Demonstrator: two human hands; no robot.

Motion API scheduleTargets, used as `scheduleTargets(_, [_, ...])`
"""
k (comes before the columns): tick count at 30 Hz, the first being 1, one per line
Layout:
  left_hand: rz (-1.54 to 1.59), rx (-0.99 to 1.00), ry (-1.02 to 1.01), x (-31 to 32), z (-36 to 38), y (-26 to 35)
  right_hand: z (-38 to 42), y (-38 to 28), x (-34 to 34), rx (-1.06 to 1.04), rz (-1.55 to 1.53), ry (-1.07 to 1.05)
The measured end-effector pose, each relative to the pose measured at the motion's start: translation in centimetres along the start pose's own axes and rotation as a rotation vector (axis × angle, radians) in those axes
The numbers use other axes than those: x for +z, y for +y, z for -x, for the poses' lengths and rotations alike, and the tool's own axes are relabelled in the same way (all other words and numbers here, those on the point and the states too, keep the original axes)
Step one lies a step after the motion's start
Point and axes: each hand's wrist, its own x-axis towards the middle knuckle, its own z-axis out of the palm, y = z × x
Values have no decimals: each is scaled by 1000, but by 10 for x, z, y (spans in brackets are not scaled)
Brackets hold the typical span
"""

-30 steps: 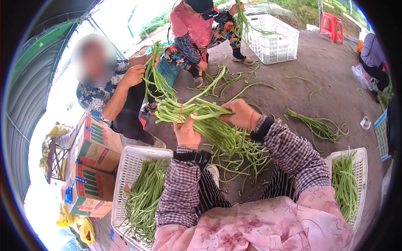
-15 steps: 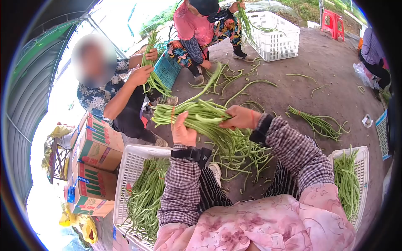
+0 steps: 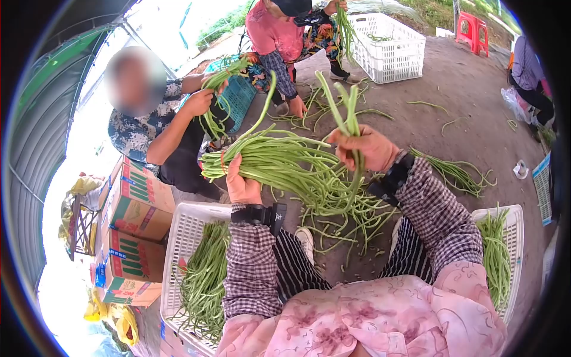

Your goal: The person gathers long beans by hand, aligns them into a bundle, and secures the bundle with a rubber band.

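Note:
My left hand is closed around a thick bundle of long green beans, with a red band near its left end. The bundle's loose ends hang to the right, in front of more beans lying on the ground. My right hand grips a few separate long beans that stand up above the fist, their lower parts hanging over the bundle. The two hands are apart, the right one farther from my body.
White crates of beans stand at my left and right. A tied bean bundle lies on the ground. Two people sit opposite with beans, near a teal crate and a white crate. Cartons are stacked at left.
My right hand has moved away from the bundle, to the right and up, with a few beans in it. The bundle in my left hand has shifted slightly left.

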Motion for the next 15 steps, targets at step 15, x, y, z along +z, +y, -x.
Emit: scheduleTargets(15, [-113, -15, -134, 19, 10, -38, -40, 56, 38, -121, 827, 156])
